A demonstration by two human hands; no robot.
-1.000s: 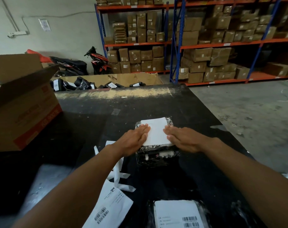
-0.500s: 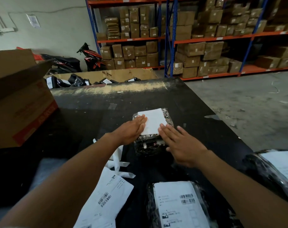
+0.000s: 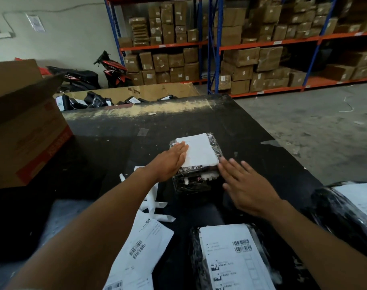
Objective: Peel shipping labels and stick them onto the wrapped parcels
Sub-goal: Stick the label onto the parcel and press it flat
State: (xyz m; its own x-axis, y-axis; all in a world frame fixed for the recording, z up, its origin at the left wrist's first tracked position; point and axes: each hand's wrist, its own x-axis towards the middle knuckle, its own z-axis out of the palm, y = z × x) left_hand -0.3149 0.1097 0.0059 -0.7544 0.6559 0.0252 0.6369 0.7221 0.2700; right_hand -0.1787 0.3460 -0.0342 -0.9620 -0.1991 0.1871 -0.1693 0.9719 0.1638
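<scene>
The parcel (image 3: 196,178) is wrapped in glossy, crinkled black plastic film, topped by a matt white paper label (image 3: 200,150). The worktop (image 3: 178,124) is matt black, scuffed pale at its far edge. The box (image 3: 29,132) is matt brown cardboard; the floor (image 3: 316,126) rough concrete.

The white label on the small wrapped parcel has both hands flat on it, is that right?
Not both. The head view shows only the left hand flat on the white label; the right hand is off it, open beside the near corner of the small wrapped parcel.
</scene>
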